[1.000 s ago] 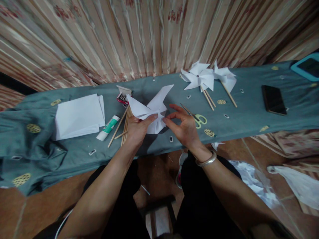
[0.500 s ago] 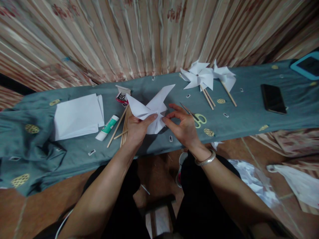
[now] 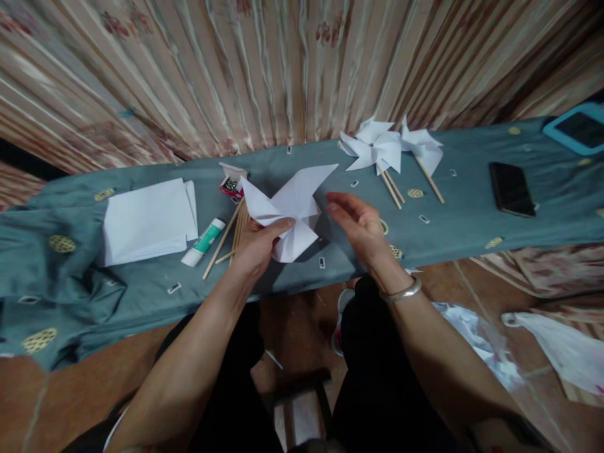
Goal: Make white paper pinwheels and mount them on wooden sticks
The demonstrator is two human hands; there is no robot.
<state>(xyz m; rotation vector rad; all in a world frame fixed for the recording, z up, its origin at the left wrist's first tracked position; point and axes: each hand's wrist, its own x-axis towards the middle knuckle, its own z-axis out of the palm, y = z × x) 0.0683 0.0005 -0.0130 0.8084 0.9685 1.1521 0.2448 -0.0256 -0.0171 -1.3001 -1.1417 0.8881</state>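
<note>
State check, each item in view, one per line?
Left hand: gripping the half-folded pinwheel.
Right hand: open, off the paper.
Finished pinwheels: on sticks, lying flat.
Paper stack: unfolded, flat.
Glue stick: capped, lying down.
Phone: screen dark.
Pin box: open.

sticks (image 3: 237, 228) left, scissors (image 3: 383, 226) under right hand (image 3: 361, 226)

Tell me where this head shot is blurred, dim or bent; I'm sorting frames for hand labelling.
Head view: the right hand is smeared by motion blur, while the left hand pinching the folded paper is fairly sharp; the light is dim and soft, with a faint shadow under the paper; the wide lens bows the cloth-covered table and fans the curtain stripes outward.
</note>
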